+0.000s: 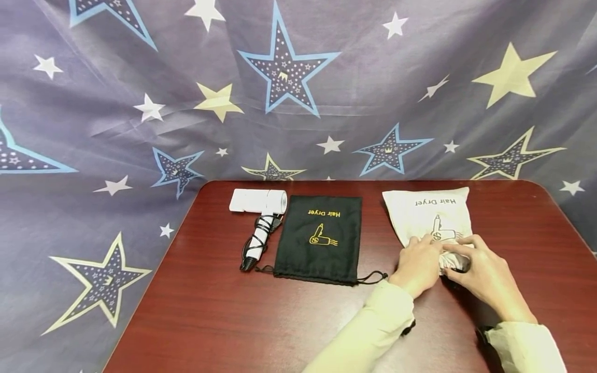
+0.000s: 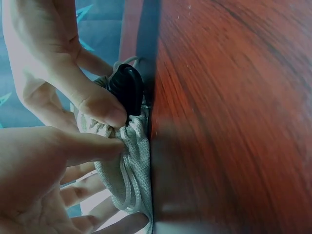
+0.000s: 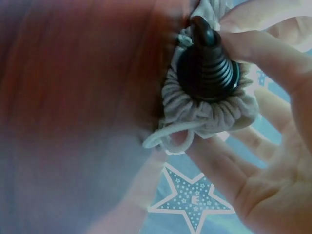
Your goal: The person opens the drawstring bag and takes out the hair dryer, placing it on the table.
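Observation:
A white drawstring bag (image 1: 406,207) printed "Hair Dryer" lies bulging at the right of the table. Both hands are at its near, gathered mouth. My left hand (image 1: 420,264) pinches the cloth, its thumb on the near side and its fingers spread along the bag. From the other side my right hand (image 1: 487,272) holds the mouth between thumb and fingers. Out of the puckered opening pokes a ribbed black handle end (image 3: 209,73); the rest of that thing is hidden inside. A loop of pale drawstring (image 3: 170,136) hangs beside it.
Left of the bag, a black drawstring bag (image 1: 322,259) with gold "Hair Dryer" print lies flat on the reddish wooden table (image 1: 224,326). Beside that rests a white hair dryer (image 1: 254,199), a black cord wound round its handle. A star-patterned cloth (image 1: 350,77) hangs behind.

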`<action>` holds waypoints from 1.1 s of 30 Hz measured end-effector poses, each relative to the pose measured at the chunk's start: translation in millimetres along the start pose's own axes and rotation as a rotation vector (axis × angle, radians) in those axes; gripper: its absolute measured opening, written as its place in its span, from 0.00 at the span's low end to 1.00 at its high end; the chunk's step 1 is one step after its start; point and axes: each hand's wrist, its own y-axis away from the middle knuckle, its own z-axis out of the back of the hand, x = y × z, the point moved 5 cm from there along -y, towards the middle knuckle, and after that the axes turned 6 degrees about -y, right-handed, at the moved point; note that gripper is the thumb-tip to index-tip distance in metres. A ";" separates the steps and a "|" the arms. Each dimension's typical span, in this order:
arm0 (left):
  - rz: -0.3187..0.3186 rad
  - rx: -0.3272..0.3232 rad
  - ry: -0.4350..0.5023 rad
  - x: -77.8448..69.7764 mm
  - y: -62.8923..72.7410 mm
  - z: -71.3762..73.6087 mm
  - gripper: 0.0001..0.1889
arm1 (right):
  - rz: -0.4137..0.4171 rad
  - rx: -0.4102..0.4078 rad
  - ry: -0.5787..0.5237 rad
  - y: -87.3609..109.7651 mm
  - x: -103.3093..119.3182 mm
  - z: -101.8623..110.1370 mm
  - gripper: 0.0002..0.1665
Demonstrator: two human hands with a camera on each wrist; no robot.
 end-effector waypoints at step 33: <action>0.105 -0.004 0.037 46.9 18.8 2.2 0.16 | 0.024 -0.002 -0.020 -16.0 40.2 -28.5 0.30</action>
